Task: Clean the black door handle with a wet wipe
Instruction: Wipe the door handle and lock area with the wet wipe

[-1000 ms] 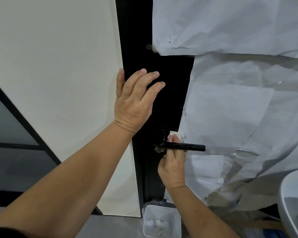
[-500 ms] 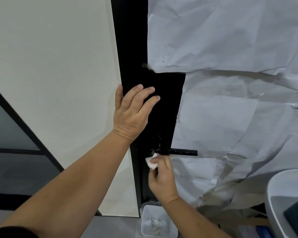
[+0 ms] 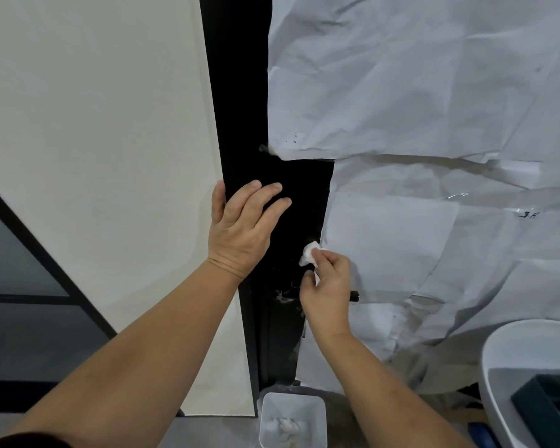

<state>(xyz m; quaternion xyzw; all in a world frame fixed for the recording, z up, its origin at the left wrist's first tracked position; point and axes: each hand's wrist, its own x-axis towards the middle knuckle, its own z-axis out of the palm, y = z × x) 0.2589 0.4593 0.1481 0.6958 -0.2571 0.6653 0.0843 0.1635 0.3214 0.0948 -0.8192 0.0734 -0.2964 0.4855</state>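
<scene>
Head view shows the one black bar door handle (image 3: pixel 354 296) low on the black door (image 3: pixel 291 202), mostly behind the right hand (image 3: pixel 328 291) pinching one white wet wipe (image 3: pixel 309 253) just above it, so wiping seems midway, the left hand (image 3: pixel 243 224) pressing flat, a white bin (image 3: pixel 293 421) below holding used wipes.

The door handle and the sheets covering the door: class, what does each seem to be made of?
Door handle: probably metal with a black finish; its round end cap glints slightly. Most of it is hidden by the right hand.
Sheets: white paper, matte, with sharp creases and wrinkles.
</scene>
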